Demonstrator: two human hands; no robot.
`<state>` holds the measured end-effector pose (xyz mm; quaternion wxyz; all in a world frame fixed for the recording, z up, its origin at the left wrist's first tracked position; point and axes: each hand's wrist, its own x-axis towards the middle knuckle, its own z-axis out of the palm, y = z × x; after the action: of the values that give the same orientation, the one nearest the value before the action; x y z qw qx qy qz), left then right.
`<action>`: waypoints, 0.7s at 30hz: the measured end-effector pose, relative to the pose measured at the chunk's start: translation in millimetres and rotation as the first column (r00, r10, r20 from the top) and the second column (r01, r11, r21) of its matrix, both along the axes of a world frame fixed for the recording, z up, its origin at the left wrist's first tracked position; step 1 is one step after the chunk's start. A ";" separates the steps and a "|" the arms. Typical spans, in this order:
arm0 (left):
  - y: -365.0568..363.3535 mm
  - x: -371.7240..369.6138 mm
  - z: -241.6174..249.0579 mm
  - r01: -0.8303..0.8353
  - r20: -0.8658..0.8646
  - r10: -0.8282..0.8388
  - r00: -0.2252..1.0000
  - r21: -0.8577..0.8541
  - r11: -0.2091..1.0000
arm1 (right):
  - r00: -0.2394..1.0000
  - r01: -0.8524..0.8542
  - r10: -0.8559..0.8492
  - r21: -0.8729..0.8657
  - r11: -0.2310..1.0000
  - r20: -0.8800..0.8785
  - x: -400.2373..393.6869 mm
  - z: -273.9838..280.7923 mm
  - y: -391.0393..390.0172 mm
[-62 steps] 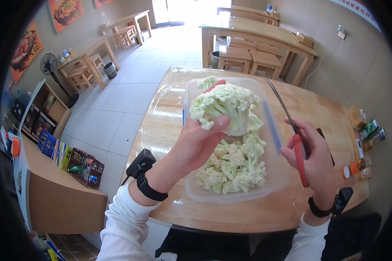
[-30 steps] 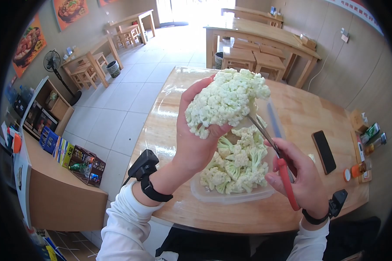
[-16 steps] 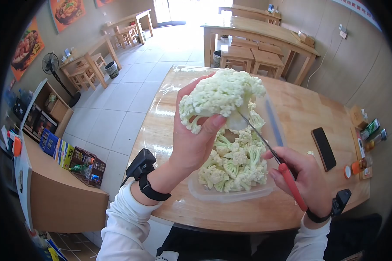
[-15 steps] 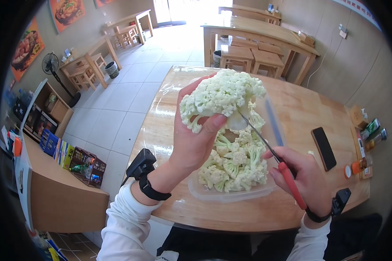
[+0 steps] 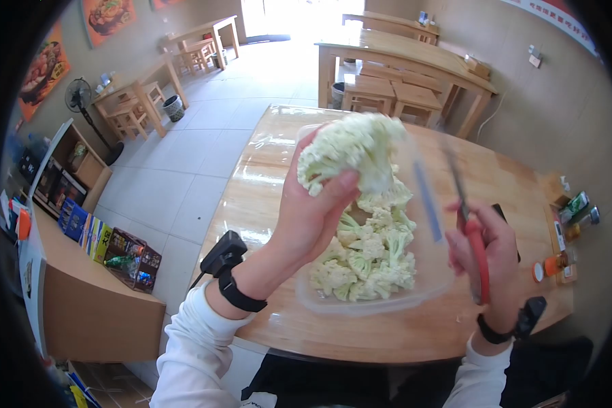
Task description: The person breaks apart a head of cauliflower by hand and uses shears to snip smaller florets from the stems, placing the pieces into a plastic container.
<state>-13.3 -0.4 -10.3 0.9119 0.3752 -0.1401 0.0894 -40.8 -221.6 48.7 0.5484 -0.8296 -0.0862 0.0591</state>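
Observation:
A large piece of cauliflower [image 5: 350,151] is gripped in my left hand [image 5: 316,211], thumb pressed on its near side, above the far part of a clear plastic container [image 5: 425,289]. Cut cauliflower florets [image 5: 370,255] are heaped in that container. My right hand [image 5: 489,238] is wrapped round the red handles of a pair of scissors [image 5: 478,262], to the right of the container. The scissor blades point up and away, apart from the cauliflower, and are smeared by motion.
The container stands on a wooden table [image 5: 265,204]. A dark phone [image 5: 502,216] lies partly hidden behind my right hand. Small jars [image 5: 554,264] and a tissue box [image 5: 556,187] line the right edge. Farther off are wooden tables, stools [image 5: 367,92] and a fan [image 5: 79,95].
The scissors have come away from the cauliflower, moving right and turning upright. My left hand has shifted slightly right, and the cauliflower has turned in it.

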 end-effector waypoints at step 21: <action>-9.2 -10.2 -0.7 -0.091 0.194 -0.060 0.979 0.686 0.722 | 0.954 -0.233 0.115 0.442 0.866 0.277 17.5 -48.4 24.6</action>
<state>-23.4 -9.6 -11.0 0.6864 0.6778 -0.2522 0.0761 -23.2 -197.0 0.3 0.7105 -0.6618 -0.2387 -0.0151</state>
